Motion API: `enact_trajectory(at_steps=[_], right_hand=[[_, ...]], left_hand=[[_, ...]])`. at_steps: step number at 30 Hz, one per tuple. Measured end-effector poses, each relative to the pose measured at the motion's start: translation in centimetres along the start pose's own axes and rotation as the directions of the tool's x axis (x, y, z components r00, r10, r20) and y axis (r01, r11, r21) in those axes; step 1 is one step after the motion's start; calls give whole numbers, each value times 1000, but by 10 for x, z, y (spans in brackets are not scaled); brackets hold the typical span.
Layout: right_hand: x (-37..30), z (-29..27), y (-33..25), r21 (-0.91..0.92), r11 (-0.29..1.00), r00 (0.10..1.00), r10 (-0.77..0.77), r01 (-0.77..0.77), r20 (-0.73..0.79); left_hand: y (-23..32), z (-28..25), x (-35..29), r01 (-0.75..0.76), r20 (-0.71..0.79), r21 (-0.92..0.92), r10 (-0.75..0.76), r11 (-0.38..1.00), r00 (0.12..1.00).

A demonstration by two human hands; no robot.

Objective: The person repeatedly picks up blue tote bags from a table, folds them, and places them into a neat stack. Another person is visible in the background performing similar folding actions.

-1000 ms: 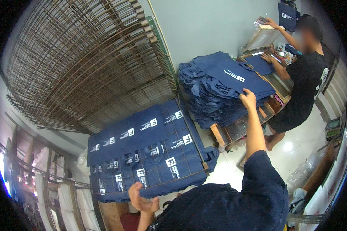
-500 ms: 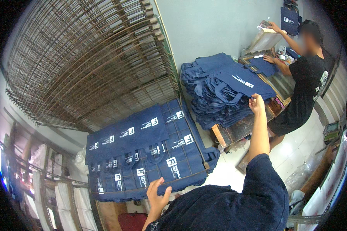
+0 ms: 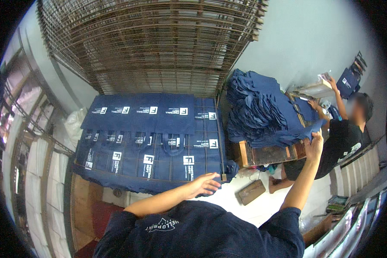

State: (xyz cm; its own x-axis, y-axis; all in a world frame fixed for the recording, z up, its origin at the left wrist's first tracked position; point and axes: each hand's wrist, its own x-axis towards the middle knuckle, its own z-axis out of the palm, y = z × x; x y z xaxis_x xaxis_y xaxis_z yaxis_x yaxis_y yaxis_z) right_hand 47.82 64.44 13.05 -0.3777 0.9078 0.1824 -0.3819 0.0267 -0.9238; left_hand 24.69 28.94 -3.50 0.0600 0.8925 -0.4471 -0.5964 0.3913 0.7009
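My right hand (image 3: pixel 314 146) pinches the corner of a navy cloth tote bag (image 3: pixel 306 131), which stretches out at the near right side of a tall, uneven pile of like bags (image 3: pixel 260 103). The rest of that bag merges with the pile, so its print does not show. My left hand (image 3: pixel 204 185) is empty, its fingers apart, by the front right corner of a wire drying rack (image 3: pixel 172 178). Navy bags with white prints (image 3: pixel 146 109) lie in rows on the rack, partly overlapping.
Raised wire racks (image 3: pixel 159 47) hang above the bags. A wooden table (image 3: pixel 262 155) bears the pile. Beyond it a co-worker in black (image 3: pixel 344 142) holds up a printing frame (image 3: pixel 316 89). A brown block (image 3: pixel 251 192) lies on the white floor. Shelves (image 3: pixel 47 172) stand at the left.
The view has swung left. My right hand has lifted the bag's corner away from the pile. My left hand has moved right along the rack's front edge to its corner.
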Motion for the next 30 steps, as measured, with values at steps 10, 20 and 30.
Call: enact_trajectory(at_steps=[10, 20, 30], right_hand=[[-93, 190, 9, -292, 927, 855, 341, -237, 390], [-164, 253, -27, -357, 934, 853, 176, 14, 492], [-186, 72, 185, -872, 468, 943, 201, 145, 265]], left_hand=[[-23, 10, -1, 377, 448, -264, -234, 888, 863], [-12, -21, -38, 61, 448, -570, 248, 819, 859], [-26, -83, 3, -506, -281, 493, 680, 708, 677]])
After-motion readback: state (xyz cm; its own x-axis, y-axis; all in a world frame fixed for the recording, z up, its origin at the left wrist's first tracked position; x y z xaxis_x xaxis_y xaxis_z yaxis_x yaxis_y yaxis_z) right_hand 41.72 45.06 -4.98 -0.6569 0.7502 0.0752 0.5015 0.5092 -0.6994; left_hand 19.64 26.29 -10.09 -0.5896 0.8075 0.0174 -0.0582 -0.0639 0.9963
